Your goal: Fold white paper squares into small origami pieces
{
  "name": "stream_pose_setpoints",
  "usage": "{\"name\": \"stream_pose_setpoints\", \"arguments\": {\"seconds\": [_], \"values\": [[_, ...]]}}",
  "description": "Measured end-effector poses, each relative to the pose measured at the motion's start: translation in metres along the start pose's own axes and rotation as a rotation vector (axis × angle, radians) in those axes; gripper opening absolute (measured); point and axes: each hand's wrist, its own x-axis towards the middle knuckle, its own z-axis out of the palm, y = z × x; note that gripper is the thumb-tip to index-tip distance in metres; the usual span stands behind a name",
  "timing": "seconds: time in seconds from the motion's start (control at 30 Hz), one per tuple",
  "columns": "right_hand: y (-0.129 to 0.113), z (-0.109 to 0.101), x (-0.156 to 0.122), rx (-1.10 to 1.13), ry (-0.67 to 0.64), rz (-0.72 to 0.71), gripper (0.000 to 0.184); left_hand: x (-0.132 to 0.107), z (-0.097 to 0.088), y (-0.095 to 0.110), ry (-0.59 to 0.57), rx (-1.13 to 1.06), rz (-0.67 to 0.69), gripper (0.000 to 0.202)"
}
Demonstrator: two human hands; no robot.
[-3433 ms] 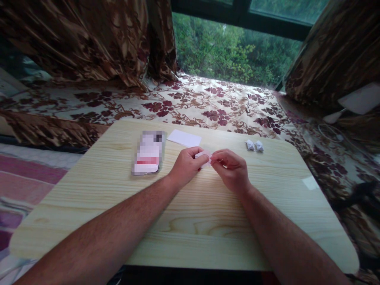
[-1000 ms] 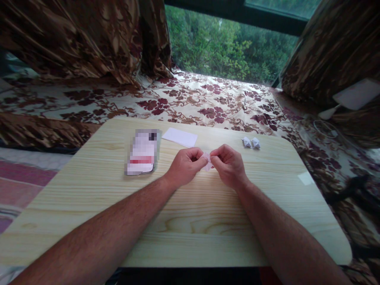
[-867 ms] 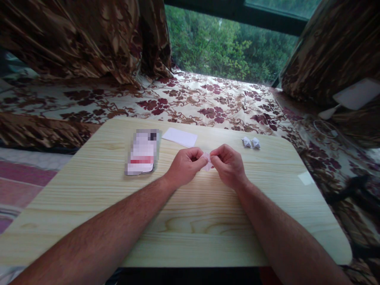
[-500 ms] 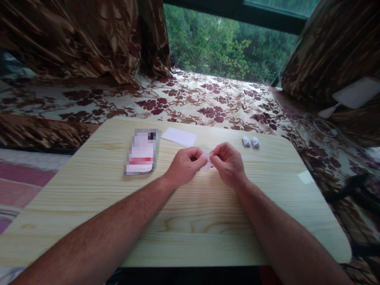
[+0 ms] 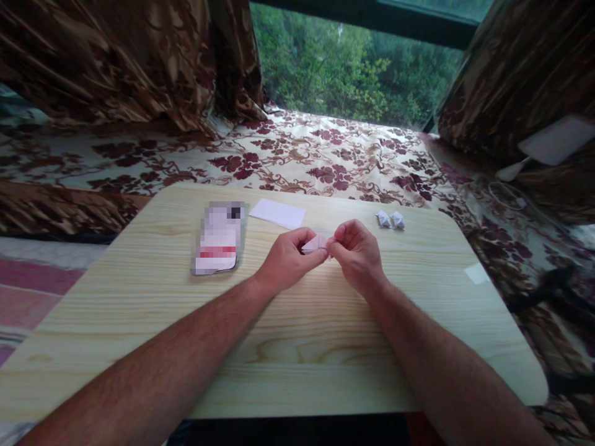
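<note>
A small piece of folded white paper (image 5: 315, 244) is held just above the middle of the wooden table (image 5: 325, 347). My left hand (image 5: 292, 257) pinches it between thumb and fingers from the left. From the other side, my right hand (image 5: 356, 251) grips its right end with thumb and forefinger. Creases show on the paper's upper face; its lower part is covered by my fingers. Behind my left hand lies a flat white sheet of paper (image 5: 279, 214). Two small folded paper pieces (image 5: 390, 220) sit side by side beyond my right hand.
A pixelated phone-like object (image 5: 217, 238) lies on the table's left. Near the right edge is a small pale patch (image 5: 476, 273). Floral cloth (image 5: 325, 155) covers the ledge below the window (image 5: 353, 68). A white device (image 5: 558, 139) with a cable stands at right.
The folded paper has turned in my fingers, and more of its creased face shows beside my left thumb. Both hands keep their hold. The whole view has shifted slightly.
</note>
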Motion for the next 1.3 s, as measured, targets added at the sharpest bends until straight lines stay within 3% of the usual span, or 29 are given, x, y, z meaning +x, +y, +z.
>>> {"name": "stream_pose_setpoints", "arguments": {"seconds": [0.63,0.87,1.1,1.3], "values": [[0.0030,0.0004,-0.0023,0.018,0.004,-0.035,0.019,-0.0006,0.0005,0.0007,0.014,-0.021,-0.016,0.022],[-0.0003,0.0010,-0.0008,0.054,0.084,-0.055,0.018,-0.0012,0.0022,0.0016,-0.027,-0.079,-0.036,0.023],[0.0000,0.0015,-0.0007,0.046,0.022,-0.013,0.025,0.0023,0.0004,-0.0046,0.050,-0.197,-0.061,0.017],[-0.0002,0.0007,0.0004,-0.005,-0.021,0.036,0.029,0.0031,-0.0006,-0.0071,0.039,-0.190,-0.067,0.014]]}}
